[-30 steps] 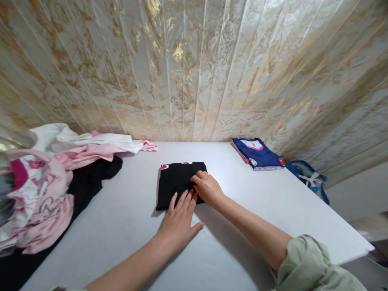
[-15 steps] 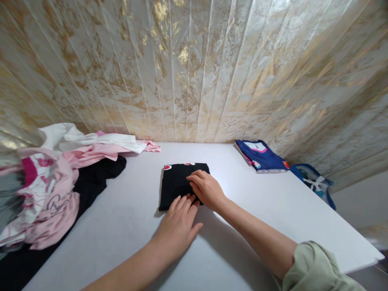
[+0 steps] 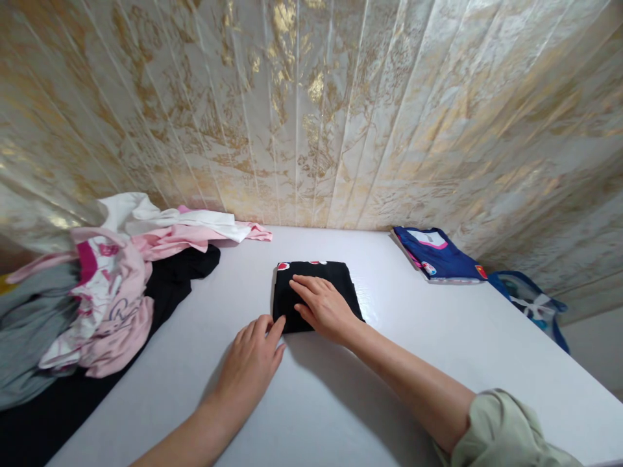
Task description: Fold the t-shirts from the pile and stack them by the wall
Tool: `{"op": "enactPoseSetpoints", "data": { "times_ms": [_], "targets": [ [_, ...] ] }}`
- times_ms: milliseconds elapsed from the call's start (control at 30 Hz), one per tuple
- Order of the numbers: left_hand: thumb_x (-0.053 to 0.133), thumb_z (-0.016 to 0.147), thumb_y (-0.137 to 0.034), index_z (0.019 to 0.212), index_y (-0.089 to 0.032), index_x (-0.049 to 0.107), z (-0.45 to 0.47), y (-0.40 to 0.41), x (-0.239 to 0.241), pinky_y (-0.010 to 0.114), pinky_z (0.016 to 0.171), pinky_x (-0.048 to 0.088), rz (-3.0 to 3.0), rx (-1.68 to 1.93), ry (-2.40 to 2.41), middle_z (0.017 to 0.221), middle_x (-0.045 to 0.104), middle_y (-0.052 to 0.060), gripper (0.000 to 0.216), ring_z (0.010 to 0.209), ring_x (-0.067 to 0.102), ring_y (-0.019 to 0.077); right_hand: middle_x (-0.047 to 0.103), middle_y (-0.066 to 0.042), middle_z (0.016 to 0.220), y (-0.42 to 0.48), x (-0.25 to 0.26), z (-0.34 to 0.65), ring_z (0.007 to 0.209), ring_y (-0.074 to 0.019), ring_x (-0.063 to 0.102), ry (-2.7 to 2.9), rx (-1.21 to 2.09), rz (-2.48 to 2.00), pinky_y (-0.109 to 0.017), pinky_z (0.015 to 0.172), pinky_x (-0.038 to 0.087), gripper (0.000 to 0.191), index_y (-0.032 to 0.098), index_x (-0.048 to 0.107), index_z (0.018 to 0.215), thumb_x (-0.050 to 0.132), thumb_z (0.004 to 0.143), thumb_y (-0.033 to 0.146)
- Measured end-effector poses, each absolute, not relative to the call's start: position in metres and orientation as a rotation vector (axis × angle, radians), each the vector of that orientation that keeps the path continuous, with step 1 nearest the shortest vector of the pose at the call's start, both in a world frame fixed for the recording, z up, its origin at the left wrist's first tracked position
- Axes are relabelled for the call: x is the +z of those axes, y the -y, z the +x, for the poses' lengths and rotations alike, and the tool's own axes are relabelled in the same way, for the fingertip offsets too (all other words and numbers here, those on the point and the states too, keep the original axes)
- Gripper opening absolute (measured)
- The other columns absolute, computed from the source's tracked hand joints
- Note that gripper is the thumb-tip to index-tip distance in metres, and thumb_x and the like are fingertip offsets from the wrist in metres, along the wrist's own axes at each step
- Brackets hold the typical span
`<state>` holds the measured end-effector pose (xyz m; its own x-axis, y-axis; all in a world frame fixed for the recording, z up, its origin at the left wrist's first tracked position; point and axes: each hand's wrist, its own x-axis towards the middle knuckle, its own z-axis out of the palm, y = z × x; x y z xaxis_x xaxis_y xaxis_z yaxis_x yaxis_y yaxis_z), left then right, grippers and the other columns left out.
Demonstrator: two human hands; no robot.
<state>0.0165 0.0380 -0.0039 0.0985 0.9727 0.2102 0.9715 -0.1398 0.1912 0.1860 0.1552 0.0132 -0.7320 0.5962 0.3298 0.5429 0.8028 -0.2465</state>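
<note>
A folded black garment (image 3: 341, 280) with red and white prints along its far edge lies flat on the white table (image 3: 403, 376). My right hand (image 3: 324, 306) rests on top of it, fingers stretched out and palm down, covering its middle. At the garment's near left corner is my left hand (image 3: 253, 353), its fingers lightly bent and apart, with the fingertips touching or just beside the edge. Neither hand grips the cloth.
A loose heap of clothes, with a pink garment (image 3: 117, 324), a white one (image 3: 180, 220), a grey one (image 3: 29, 337) and black cloth (image 3: 170, 279), covers the left side. Folded navy clothing (image 3: 442, 256) lies back right, beside a blue-edged clear bag (image 3: 535, 308). A patterned curtain (image 3: 311, 130) hangs behind.
My left hand has moved left from the garment's near edge to its near left corner. My right hand has flattened out over the garment. The camera view has turned slightly left.
</note>
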Motion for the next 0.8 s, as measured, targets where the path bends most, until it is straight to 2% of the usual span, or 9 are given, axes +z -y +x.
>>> {"op": "enactPoseSetpoints", "data": {
  "times_ms": [100,233,300,400,600,800],
  "targets": [
    [0.050,0.091,-0.027,0.127,-0.021,0.057,0.007,-0.045,0.005,0.038,0.086,0.050,2.193,0.589,-1.956,0.106,0.059,0.008,0.037,0.095,0.061,0.0219,0.041,-0.010,0.150,-0.153,-0.003,0.181,0.139,-0.0251,0.035,2.713,0.148,-0.849,-0.048,0.114,0.027,0.057,0.021,0.039,0.145,0.052,0.094,0.042],
    [0.051,0.088,-0.031,0.098,-0.019,0.067,-0.014,-0.094,0.024,0.034,0.087,0.047,1.806,0.911,-1.879,0.100,0.061,0.006,0.022,0.093,0.061,0.0204,0.036,-0.008,0.154,-0.150,-0.013,0.182,0.142,-0.0245,0.030,2.747,0.117,-0.846,-0.048,0.116,0.024,0.061,0.023,0.034,0.149,0.050,0.095,0.046],
    [0.058,0.081,-0.027,0.080,-0.017,0.065,-0.020,-0.127,0.028,0.029,0.078,0.048,1.359,0.943,-1.808,0.083,0.063,0.003,0.012,0.082,0.060,0.0178,0.036,-0.006,0.154,-0.149,-0.011,0.183,0.142,-0.0244,0.030,2.753,0.110,-0.854,-0.048,0.116,0.024,0.060,0.024,0.034,0.149,0.048,0.095,0.047],
    [0.059,0.081,-0.032,0.068,-0.016,0.057,-0.020,-0.167,0.025,0.023,0.057,0.045,1.136,0.887,-1.758,0.064,0.057,0.000,0.021,0.058,0.054,0.0123,0.036,-0.005,0.154,-0.149,-0.007,0.183,0.142,-0.0244,0.029,2.771,0.115,-0.871,-0.048,0.116,0.023,0.060,0.024,0.034,0.149,0.046,0.096,0.049],
    [0.066,0.077,-0.031,0.066,-0.016,0.054,-0.021,-0.188,0.019,0.017,0.043,0.035,0.993,0.821,-1.653,0.057,0.053,-0.003,0.023,0.043,0.044,0.0057,0.035,-0.004,0.154,-0.148,-0.006,0.183,0.143,-0.0228,0.028,2.757,0.132,-0.887,-0.047,0.117,0.021,0.059,0.024,0.034,0.149,0.043,0.097,0.049],
    [0.069,0.075,-0.037,0.069,-0.017,0.054,-0.025,-0.186,0.016,0.017,0.042,0.028,1.050,0.805,-1.629,0.049,0.045,-0.007,0.025,0.039,0.038,0.0047,0.035,-0.004,0.155,-0.148,-0.007,0.184,0.143,-0.0227,0.027,2.751,0.139,-0.885,-0.046,0.117,0.020,0.059,0.024,0.035,0.149,0.043,0.096,0.050]
  ]
}}
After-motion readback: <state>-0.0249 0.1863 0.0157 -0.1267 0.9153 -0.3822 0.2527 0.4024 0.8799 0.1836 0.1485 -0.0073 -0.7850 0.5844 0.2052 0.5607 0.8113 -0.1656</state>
